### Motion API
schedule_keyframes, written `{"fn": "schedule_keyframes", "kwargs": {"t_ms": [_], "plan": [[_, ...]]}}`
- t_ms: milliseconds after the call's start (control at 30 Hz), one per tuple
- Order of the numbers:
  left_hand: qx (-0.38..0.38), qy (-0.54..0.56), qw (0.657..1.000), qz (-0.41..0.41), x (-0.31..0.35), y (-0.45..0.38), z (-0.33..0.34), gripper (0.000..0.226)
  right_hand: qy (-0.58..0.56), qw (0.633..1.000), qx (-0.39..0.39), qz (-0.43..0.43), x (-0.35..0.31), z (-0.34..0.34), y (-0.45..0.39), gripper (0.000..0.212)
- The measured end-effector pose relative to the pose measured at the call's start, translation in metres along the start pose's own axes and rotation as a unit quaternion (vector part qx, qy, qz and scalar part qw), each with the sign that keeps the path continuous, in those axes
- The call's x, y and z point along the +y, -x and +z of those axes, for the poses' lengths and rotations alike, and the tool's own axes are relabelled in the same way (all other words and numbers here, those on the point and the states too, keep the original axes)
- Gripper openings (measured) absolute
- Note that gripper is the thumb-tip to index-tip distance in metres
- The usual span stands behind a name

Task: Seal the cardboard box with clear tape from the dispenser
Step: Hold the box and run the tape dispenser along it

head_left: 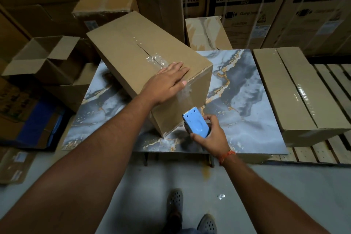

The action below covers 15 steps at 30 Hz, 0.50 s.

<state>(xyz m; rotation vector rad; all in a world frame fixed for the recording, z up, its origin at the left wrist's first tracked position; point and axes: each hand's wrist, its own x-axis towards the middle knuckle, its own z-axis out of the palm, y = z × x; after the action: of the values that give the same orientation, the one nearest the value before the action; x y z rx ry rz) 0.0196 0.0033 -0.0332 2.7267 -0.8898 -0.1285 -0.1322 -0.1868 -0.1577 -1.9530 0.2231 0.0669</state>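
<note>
The cardboard box lay on the marbled table. The left hand pressed flat, fingers spread, on its taped near end (tape crinkled); the right hand gripped the blue dispenser just below.

Head view, steeply down, close overhead

The left hand is laid flat, fingers spread, on the cardboard box; just beside its near corner the right hand is clenched around the dispenser.
</note>
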Motion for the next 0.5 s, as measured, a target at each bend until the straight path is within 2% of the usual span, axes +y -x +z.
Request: {"fn": "schedule_keyframes", "kwargs": {"t_ms": [267,500], "plan": [[-0.018,0.008,1.0,0.008,-0.004,-0.003,0.002,0.066,-0.028,0.999,-0.04,0.011,-0.004,-0.022,0.017,0.067],[-0.029,0.019,0.999,0.009,-0.006,-0.005,0.002,0.065,-0.03,0.999,-0.03,-0.01,-0.003,-0.029,0.023,0.066]]}}
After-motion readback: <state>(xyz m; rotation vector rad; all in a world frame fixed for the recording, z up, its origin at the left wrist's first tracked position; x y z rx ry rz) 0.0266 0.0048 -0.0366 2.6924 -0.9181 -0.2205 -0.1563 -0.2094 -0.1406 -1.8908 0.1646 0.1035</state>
